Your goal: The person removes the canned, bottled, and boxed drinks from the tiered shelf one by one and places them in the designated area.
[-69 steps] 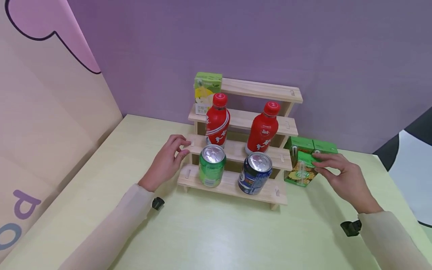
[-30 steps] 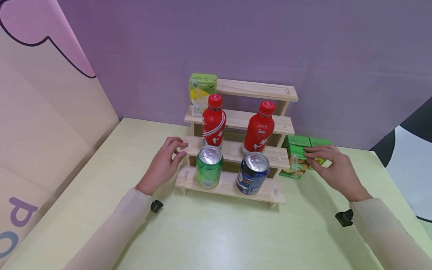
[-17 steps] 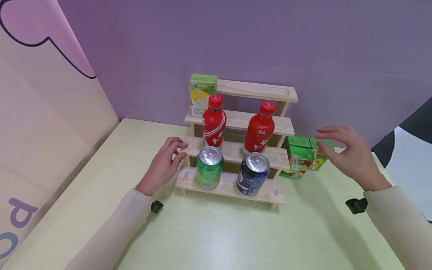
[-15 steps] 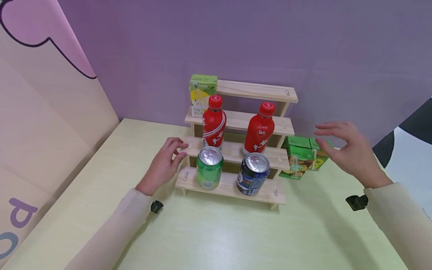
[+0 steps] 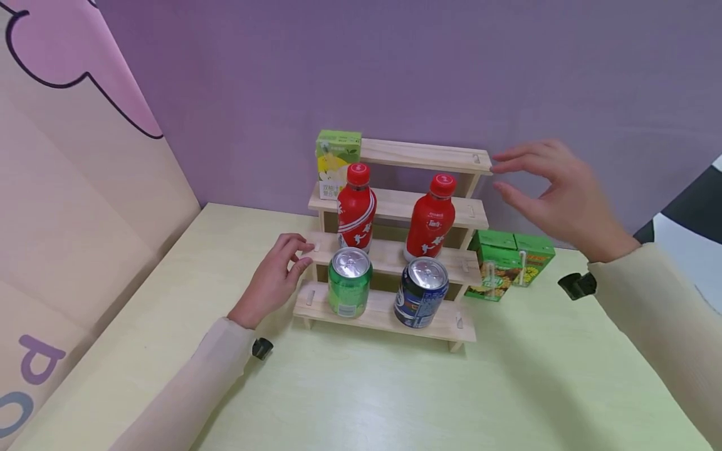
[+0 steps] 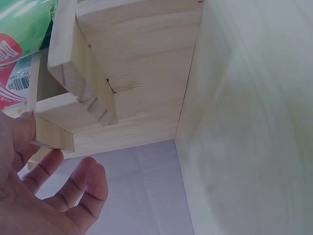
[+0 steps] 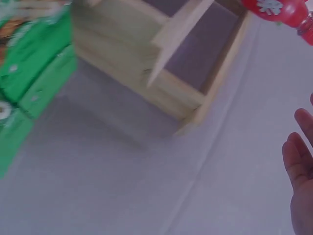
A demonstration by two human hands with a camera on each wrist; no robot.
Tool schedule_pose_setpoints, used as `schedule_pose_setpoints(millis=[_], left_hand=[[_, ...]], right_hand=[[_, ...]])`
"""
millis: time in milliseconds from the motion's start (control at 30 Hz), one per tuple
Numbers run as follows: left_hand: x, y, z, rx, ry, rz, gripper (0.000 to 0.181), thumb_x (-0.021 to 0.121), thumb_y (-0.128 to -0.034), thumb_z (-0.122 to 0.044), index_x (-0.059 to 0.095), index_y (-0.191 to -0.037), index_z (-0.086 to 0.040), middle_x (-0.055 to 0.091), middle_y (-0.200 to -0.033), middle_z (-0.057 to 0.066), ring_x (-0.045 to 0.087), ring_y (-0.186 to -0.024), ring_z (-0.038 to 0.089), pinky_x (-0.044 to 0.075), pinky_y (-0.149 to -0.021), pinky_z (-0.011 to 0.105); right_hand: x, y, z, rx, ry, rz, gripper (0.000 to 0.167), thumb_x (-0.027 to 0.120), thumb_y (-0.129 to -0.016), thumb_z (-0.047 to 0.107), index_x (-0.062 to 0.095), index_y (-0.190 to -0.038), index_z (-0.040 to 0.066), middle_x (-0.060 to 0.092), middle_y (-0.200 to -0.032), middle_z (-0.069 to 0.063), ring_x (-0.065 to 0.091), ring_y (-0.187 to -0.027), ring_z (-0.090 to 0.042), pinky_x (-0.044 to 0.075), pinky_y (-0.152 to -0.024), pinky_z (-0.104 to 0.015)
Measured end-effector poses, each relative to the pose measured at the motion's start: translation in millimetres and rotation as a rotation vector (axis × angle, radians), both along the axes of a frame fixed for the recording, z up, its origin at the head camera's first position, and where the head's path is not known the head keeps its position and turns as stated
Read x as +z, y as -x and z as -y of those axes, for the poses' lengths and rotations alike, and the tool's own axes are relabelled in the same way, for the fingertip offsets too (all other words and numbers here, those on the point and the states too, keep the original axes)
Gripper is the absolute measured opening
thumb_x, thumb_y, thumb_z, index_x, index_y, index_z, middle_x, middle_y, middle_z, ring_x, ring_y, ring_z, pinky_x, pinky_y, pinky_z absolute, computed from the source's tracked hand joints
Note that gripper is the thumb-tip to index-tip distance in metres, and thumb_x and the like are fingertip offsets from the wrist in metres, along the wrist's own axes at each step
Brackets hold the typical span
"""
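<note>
At the 9 o'clock end of the rack (image 5: 380, 310), the left hand (image 5: 271, 279) holds the second board (image 5: 388, 254) from the front, thumb and index finger set narrow at its edge, the other fingers loosely curved. Toward 2 o'clock, the right hand (image 5: 570, 194) hangs in the air near the end of the top board (image 5: 425, 155), its fingers wide of the thumb with only air between; the right wrist view shows it apart from the rack.

On the front board, the green can (image 5: 350, 288) stands at 7 o'clock and the blue can (image 5: 420, 297) at 5, wood showing between them. Behind them, the left bottle (image 5: 356, 210) and right bottle (image 5: 430, 225) stand upright on the second board, again with a gap between. The juice box (image 5: 337, 164) stands at 11 o'clock on the third board (image 5: 395, 203), which runs on to its 3 o'clock end.

At 3 o'clock, the near box (image 5: 499, 269) and far box (image 5: 536, 254) stand on the desk (image 5: 361, 388) just beside the rack; whether they touch it, I cannot tell. The desk's 12 o'clock edge meets the purple wall (image 5: 395, 69). Its broadest stretch spreads at 6 o'clock, out from the rack's front edge.
</note>
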State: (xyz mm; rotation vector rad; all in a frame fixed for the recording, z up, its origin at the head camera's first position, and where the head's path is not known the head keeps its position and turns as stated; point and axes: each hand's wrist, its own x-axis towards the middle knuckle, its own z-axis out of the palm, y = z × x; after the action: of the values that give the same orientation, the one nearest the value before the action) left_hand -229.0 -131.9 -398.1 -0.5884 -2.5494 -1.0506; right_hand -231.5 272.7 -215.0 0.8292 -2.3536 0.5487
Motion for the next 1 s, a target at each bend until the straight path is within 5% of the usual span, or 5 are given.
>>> schedule_pose_setpoints(millis=[133, 500, 1000], left_hand=[[-0.5, 0.5, 0.1, -0.003, 0.002, -0.002, 0.029, 0.058, -0.0944, -0.018, 0.059, -0.121, -0.007, 0.046, -0.125, 0.004, 0.053, -0.093, 0.018, 0.050, -0.079, 0.032], [0.4, -0.9, -1.1, 0.003, -0.004, 0.024, 0.029, 0.057, -0.0950, -0.018, 0.059, -0.121, -0.007, 0.045, -0.126, 0.005, 0.054, -0.094, 0.020, 0.050, -0.081, 0.034], [-1.1, -1.6, -7.9, -0.006, -0.020, 0.015, 0.029, 0.058, -0.0942, -0.018, 0.059, -0.120, -0.007, 0.045, -0.126, 0.005, 0.054, -0.093, 0.020, 0.051, -0.080, 0.039]], right_hand=[[13.1, 4.8, 19, 0.015, -0.030, 0.029, 0.029, 0.073, -0.083, 0.013, 0.069, -0.112, 0.012, 0.061, -0.120, -0.002, 0.048, -0.113, -0.022, 0.041, -0.088, -0.042], [51.3, 29.6, 76, 0.015, -0.129, 0.147, 0.031, 0.068, -0.087, 0.027, 0.067, -0.115, 0.012, 0.055, -0.128, -0.005, 0.043, -0.120, -0.025, 0.038, -0.096, -0.052], [70.6, 48.5, 137, 0.101, -0.314, 0.213, 0.027, 0.067, -0.088, 0.023, 0.067, -0.113, 0.011, 0.055, -0.122, -0.007, 0.045, -0.116, -0.027, 0.038, -0.096, -0.045]])
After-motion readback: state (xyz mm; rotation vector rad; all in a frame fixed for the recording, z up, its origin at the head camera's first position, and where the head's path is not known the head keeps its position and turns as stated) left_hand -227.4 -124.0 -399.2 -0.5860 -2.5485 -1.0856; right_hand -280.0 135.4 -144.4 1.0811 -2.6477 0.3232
